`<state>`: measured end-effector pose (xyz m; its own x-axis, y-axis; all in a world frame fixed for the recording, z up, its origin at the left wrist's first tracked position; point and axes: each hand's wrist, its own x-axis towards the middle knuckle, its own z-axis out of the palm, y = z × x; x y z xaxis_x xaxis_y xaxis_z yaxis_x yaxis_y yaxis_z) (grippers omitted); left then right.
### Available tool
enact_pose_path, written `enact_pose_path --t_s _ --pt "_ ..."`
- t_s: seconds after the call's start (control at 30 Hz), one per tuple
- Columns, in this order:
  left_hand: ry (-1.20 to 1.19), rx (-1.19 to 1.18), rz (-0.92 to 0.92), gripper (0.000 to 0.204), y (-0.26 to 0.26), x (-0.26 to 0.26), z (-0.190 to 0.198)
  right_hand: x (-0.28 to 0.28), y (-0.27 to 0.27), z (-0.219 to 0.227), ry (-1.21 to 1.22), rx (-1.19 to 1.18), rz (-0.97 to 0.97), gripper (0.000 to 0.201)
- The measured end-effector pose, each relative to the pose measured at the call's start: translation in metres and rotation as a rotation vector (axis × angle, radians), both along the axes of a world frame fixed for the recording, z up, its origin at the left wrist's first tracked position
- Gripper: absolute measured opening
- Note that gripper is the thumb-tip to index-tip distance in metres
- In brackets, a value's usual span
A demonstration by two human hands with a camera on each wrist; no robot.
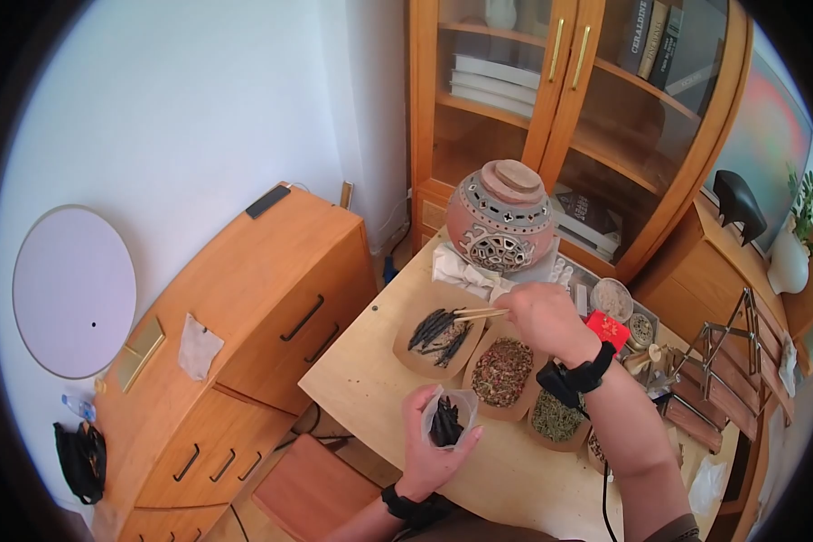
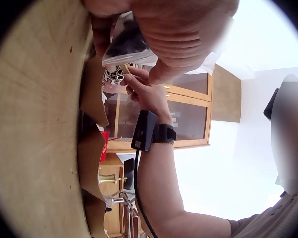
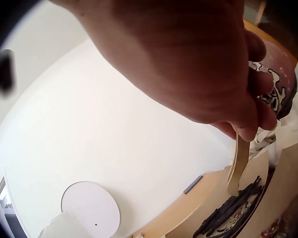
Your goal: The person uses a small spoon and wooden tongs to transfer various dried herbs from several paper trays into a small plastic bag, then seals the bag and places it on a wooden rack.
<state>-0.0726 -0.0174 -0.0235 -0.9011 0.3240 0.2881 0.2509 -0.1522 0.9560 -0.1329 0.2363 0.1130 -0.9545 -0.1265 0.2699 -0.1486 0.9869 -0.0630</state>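
Note:
In the head view my left hand [image 1: 420, 456] grips a small clear plastic bag [image 1: 465, 408] by its sides, its mouth facing up. Dark, stick-like dried pieces [image 1: 445, 423] fill the bag. My right hand [image 1: 546, 318] pinches a pair of wooden tweezers [image 1: 481, 313]. The tweezers' tips reach over a brown paper tray [image 1: 408, 354] of similar dark dried sticks [image 1: 434, 331], mixed with lighter bits. From the right wrist, the tweezers [image 3: 240, 161] point down at the near end of those sticks [image 3: 228, 213].
Beside that tray stand paper trays of reddish dried petals [image 1: 502, 372] and green dried herbs [image 1: 558, 417]. A patterned clay jar [image 1: 501, 217] stands at the table's back. To the right are a red packet [image 1: 607, 331], small round containers [image 1: 612, 300] and a folding wooden rack [image 1: 718, 388].

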Motion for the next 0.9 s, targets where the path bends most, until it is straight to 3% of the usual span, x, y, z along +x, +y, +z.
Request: enact_pose_path --t_s 0.03,0.37,0.43,0.67,0.73,0.77,0.83,0.9 --pt "-0.006 -0.004 0.0 0.087 0.0 0.0 0.0 -0.002 0.0 0.001 -0.068 0.008 -0.076 0.02" --pt "-0.065 0.021 -0.013 0.087 0.0 0.0 -0.003 -0.009 0.01 -0.012 -0.12 0.013 -0.12 0.02" --pt "0.047 -0.054 -0.008 0.088 -0.001 -0.001 0.0 -0.01 0.01 -0.016 -0.13 -0.023 -0.135 0.02" --pt "0.051 -0.09 0.008 0.089 -0.003 -0.001 -0.003 0.009 0.005 0.009 -0.134 -0.134 -0.172 0.023" --pt "0.043 -0.109 0.022 0.09 -0.002 0.001 -0.001 0.026 -0.002 0.029 -0.172 -0.388 -0.179 0.021" --pt "0.038 -0.109 0.024 0.09 -0.002 0.001 -0.001 0.037 -0.005 0.038 -0.178 -0.388 -0.178 0.021" --pt "0.014 -0.098 0.027 0.092 -0.001 0.002 -0.002 0.061 -0.011 0.054 -0.359 -0.811 -0.165 0.023" --pt "0.007 -0.105 0.019 0.092 -0.001 0.002 -0.003 0.086 -0.017 0.061 -0.4 -0.93 -0.133 0.025"
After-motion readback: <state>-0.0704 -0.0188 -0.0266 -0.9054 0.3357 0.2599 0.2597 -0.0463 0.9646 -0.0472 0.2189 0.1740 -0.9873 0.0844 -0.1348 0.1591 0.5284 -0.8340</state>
